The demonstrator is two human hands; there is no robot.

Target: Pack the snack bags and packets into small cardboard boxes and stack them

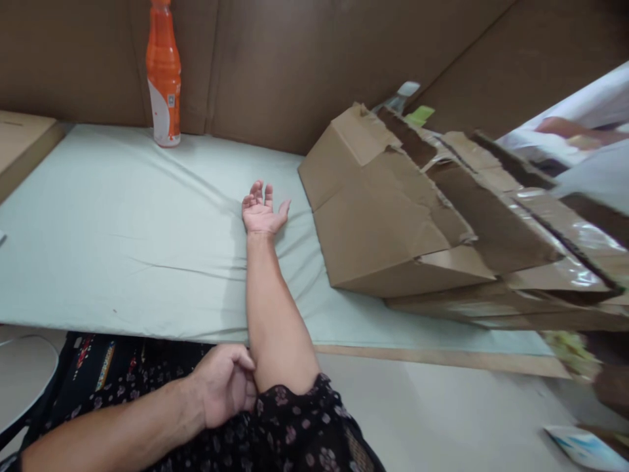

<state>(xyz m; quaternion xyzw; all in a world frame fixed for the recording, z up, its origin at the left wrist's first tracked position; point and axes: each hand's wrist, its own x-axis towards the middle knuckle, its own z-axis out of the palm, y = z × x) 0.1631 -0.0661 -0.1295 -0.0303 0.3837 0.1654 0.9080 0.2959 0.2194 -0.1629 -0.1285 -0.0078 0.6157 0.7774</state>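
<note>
My right hand (262, 211) rests palm up on the pale green cloth (98, 223) of the table. Its fingers are slightly bent and apart, and nothing lies in the palm. My right forearm stretches forward from a dark, flower-patterned sleeve (307, 410) bunched at the elbow. Down at the table's front edge, my left hand (226, 383) is curled against the inside of my right elbow, beside the sleeve's hem. Its thumb lies along the arm; what the bent fingers grip, if anything, is hidden.
An orange drink bottle (164, 78) stands at the back by the brown partition (275, 65). Torn cardboard boxes (378, 210) fill the right side, with a clear bottle (403, 95) behind. A flat carton (24, 147) lies at left. Another person's arm (580, 131) shows at far right.
</note>
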